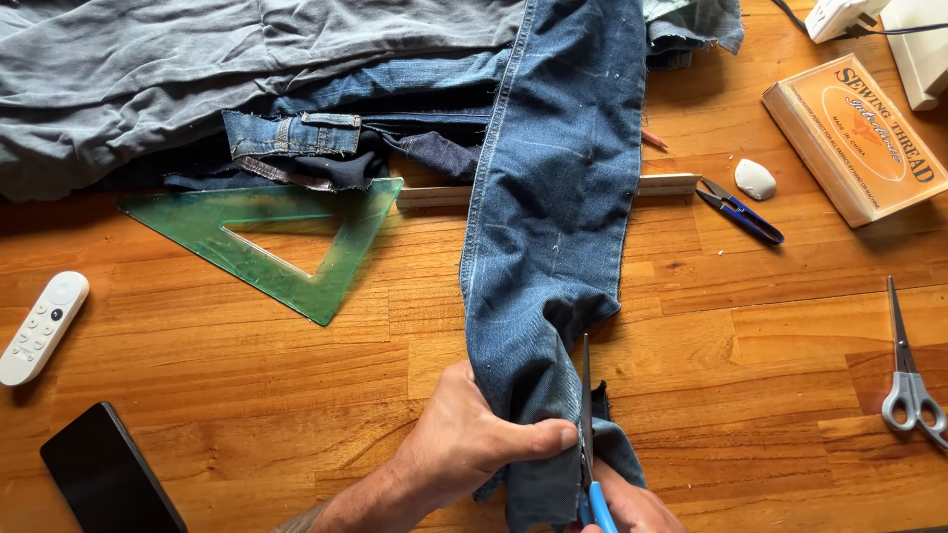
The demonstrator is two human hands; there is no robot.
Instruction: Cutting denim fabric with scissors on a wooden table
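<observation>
- We are pinching the denim strip [553, 227] with our left hand [464, 434].
- Our right hand [632, 508] is gripping blue-handled scissors [589, 444], blades standing in the cloth.

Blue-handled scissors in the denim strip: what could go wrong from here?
1. The left hand pinches the denim strip with its thumb right beside the blade of the blue-handled scissors; a slip could nick it.
2. The denim is bunched and folded at the cut, so the blades may catch an extra layer or wander off line.
3. The right hand is mostly out of view, so its grip cannot be checked.
</observation>
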